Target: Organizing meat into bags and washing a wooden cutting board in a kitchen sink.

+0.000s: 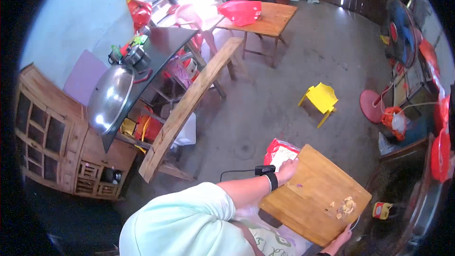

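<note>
My left hand [287,171] grips the upper left edge of a square wooden board [312,193], perhaps a small tabletop. At its lower right edge, my right hand [339,240] holds the board too, with the fingers partly hidden. Brown crumbly scraps [347,205] lie near the board's right corner, and a small purple bit [299,185] sits nearer my left hand. A red and white plastic bag [282,153] with pale contents shows just beyond my left hand. Beneath the board, a pale printed bag or cloth [273,240] is partly hidden.
A yellow child's chair [321,96] stands ahead on the concrete floor. A long wooden bench [192,108] runs diagonally at the left, beside a dark counter [167,41] and wooden cabinet [49,138]. Further off is a wooden table [275,17]; a pedestal fan [403,33] stands right.
</note>
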A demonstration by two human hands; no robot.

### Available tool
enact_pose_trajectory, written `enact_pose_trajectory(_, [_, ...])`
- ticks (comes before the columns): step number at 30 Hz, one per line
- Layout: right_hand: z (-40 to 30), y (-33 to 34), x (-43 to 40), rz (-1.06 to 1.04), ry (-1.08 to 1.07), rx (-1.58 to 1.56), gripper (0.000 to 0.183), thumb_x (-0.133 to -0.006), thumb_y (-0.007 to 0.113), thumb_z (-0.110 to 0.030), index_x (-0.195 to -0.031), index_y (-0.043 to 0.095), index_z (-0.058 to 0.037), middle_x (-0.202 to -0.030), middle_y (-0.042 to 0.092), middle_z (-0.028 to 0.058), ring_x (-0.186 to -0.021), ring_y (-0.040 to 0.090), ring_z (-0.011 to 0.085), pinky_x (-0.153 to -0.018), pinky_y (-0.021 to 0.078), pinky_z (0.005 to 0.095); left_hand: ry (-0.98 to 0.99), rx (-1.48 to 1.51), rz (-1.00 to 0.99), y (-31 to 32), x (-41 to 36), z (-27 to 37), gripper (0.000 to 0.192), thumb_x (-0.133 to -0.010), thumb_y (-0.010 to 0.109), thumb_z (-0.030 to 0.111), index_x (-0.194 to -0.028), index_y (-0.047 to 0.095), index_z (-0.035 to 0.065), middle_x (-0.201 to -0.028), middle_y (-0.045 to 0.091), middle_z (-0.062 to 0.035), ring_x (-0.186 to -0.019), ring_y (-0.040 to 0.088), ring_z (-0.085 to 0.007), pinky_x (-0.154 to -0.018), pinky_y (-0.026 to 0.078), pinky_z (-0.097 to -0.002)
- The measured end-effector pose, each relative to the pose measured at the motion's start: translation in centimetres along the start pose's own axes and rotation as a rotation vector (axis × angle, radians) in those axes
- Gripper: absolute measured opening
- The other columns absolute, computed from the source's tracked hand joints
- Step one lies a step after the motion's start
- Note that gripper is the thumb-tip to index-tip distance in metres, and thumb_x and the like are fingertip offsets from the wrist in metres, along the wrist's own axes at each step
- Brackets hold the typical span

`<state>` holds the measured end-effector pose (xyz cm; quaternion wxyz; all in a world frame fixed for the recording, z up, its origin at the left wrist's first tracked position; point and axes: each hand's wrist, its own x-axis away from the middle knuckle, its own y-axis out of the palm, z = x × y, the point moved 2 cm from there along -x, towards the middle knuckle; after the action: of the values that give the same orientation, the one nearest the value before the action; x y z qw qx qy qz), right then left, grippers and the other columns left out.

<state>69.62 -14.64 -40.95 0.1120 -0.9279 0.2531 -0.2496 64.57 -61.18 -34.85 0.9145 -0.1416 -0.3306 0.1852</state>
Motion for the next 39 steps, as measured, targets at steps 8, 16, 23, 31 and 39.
enact_pose_trajectory(8, [-11.7, -1.5, 9.7, -0.013, -0.004, 0.06, 0.024, -0.085, 0.055, -0.023, -0.089, 0.052, 0.0003, -0.086, 0.058, 0.0075, -0.074, 0.055, 0.0175, -0.065, 0.0463, 0.032, -0.064, 0.345, -0.182, -4.9, 2.1, 1.5, 0.039, -0.091, 0.039, 0.029, -0.108, 0.049, -0.0048, -0.102, 0.057, -0.0155, -0.087, 0.057, -0.0243, -0.075, 0.046, -0.0391])
enact_pose_trajectory(16, [-18.3, 0.1, 9.0, -0.605, 0.111, -0.327, 0.027, -0.082, 0.055, -0.014, -0.107, 0.053, -0.0033, -0.099, 0.059, 0.0095, -0.091, 0.057, 0.0224, -0.081, 0.0458, 0.0364, -0.198, 0.721, -0.385, -15.7, 1.1, 8.8, 0.031, -0.09, 0.039, 0.021, -0.104, 0.055, -0.0019, -0.101, 0.06, -0.0156, -0.092, 0.058, -0.0272, -0.08, 0.046, -0.043])
enact_pose_trajectory(23, [-27.1, 7.9, 9.1, -0.847, 0.273, -0.584, 0.038, -0.08, 0.053, -0.017, -0.114, 0.049, -0.001, -0.107, 0.057, 0.0139, -0.096, 0.057, 0.0284, -0.084, 0.0464, 0.0398, -0.191, 0.947, -0.394, -22.0, 3.0, 19.3, 0.03, -0.089, 0.041, 0.015, -0.105, 0.054, -0.0071, -0.105, 0.059, -0.0172, -0.095, 0.058, -0.0275, -0.086, 0.046, -0.0389])
enact_pose_trajectory(31, [-40.9, 17.8, 12.8, -1.11, 0.131, -0.709, 0.048, -0.077, 0.051, -0.016, -0.121, 0.041, 0.0016, -0.114, 0.053, 0.0179, -0.101, 0.055, 0.03, -0.088, 0.044, 0.0411, 0.343, 1.231, -0.414, -32.9, 3.3, 20.3, 0.051, -0.091, 0.041, 0.039, -0.122, 0.044, -0.0016, -0.122, 0.049, -0.0151, -0.114, 0.046, -0.0257, -0.097, 0.035, -0.037])
enact_pose_trajectory(39, [-47.7, 35.4, 16.1, -1.071, 0.189, -0.827, 0.053, -0.075, 0.049, -0.009, -0.126, 0.035, -0.0026, -0.119, 0.049, 0.0148, -0.106, 0.051, 0.029, -0.09, 0.0434, 0.0391, 0.37, 1.341, -0.845, -33.0, -3.7, 19.5, 0.095, -0.062, 0.065, 0.061, -0.129, 0.031, 0.0026, -0.131, 0.038, -0.0167, -0.122, 0.035, -0.0341, -0.102, 0.028, -0.0436])
